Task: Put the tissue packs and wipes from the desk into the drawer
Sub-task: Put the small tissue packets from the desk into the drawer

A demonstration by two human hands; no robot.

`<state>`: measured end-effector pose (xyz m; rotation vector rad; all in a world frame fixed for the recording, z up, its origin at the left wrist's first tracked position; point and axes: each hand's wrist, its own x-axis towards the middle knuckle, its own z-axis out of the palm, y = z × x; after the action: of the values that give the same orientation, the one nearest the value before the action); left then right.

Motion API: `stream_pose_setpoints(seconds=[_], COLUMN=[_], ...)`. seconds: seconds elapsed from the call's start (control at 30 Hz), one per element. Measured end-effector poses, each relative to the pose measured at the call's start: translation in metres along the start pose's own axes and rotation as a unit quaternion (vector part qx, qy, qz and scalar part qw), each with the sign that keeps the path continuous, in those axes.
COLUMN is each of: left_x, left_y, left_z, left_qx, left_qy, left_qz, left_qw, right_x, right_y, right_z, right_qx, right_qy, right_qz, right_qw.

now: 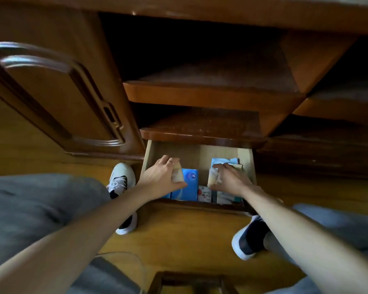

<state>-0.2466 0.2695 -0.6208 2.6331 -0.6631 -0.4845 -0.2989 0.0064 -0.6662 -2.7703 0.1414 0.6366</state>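
Open drawer (197, 151), pulled out low under the desk shelves (202, 92). Inside, a blue wipes pack (186, 186) lying flat. Left hand (162, 177) curled round a small pale tissue pack (177, 174); right hand (229, 179) pinching another tissue pack (212, 177). Probably light, soft, slippery film: best gripped across the flat faces.

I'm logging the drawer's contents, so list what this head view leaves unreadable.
- Pale pack in the left hand: fingers cover most of it, blurred.
- Pale pack under the right hand: partly covered, no label readable.
- Blue pack: print too blurred to read.
- Drawer near right corner: items hidden by the right forearm.
- Desk top: out of view.
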Motion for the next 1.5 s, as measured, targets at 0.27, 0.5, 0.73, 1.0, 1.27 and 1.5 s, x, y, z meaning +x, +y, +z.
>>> stream_pose_setpoints(seconds=[0.27, 0.5, 0.73, 1.0, 1.27, 1.5], left_x=[0.007, 0.007, 0.007, 0.009, 0.014, 0.019], left_y=[-0.021, -0.011, -0.007, -0.016, -0.012, -0.004], left_z=[0.011, 0.013, 0.01, 0.013, 0.02, 0.025], left_qx=[-0.019, -0.029, -0.044, -0.064, -0.087, -0.104], left_qy=[0.008, 0.001, -0.002, -0.02, -0.028, -0.03], left_qz=[-0.02, -0.016, -0.008, -0.017, -0.013, -0.008], left_qw=[1.0, 0.999, 0.999, 0.998, 0.996, 0.994], right_x=[0.065, 0.081, 0.084, 0.096, 0.084, 0.049], right_y=[-0.003, -0.001, 0.006, 0.012, 0.01, -0.035], right_z=[0.045, 0.046, 0.036, 0.038, 0.047, 0.001], right_qx=[-0.085, -0.074, 0.044, 0.041, -0.13, 0.418], right_qy=[0.024, -0.059, -0.07, -0.074, -0.072, -0.172], right_qz=[-0.018, -0.05, -0.061, 0.018, -0.014, -0.027], right_qw=[0.996, 0.994, 0.995, 0.996, 0.989, 0.892])
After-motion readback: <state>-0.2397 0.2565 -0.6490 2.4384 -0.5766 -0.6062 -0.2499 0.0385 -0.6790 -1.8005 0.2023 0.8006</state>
